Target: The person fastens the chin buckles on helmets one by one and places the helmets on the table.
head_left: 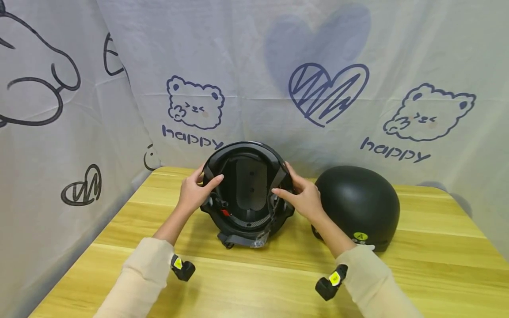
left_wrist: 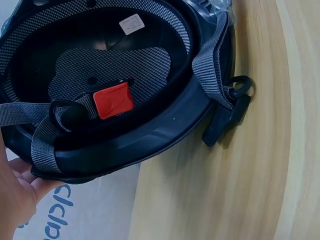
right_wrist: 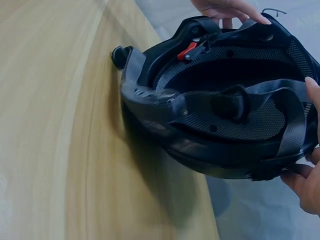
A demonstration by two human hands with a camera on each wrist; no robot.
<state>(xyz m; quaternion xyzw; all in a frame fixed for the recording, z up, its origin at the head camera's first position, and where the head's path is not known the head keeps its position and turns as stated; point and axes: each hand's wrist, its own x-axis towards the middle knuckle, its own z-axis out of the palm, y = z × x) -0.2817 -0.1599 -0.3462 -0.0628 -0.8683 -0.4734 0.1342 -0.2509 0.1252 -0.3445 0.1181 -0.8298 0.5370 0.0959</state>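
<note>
A black helmet [head_left: 251, 176] is tipped up in the head view, its padded inside facing me. My left hand [head_left: 195, 190] grips its left rim, thumb over the edge and fingers behind. On the opposite rim, my right hand [head_left: 304, 194] holds on in the same way. Grey webbing straps [left_wrist: 207, 70] run along the helmet's edge in the left wrist view, and a red buckle piece [left_wrist: 113, 100] lies inside. Clear plastic [head_left: 260, 240] shows at the helmet's lower edge, beside a dark strap end [left_wrist: 227, 120]. Most fingers of both hands are hidden behind the shell.
To the right, close by my right forearm, a second black helmet [head_left: 358, 203] sits dome up with a yellow-green sticker. The wooden table [head_left: 246, 287] ends at a printed cloth [head_left: 254, 53] hanging behind it. Small cameras are strapped to both wrists.
</note>
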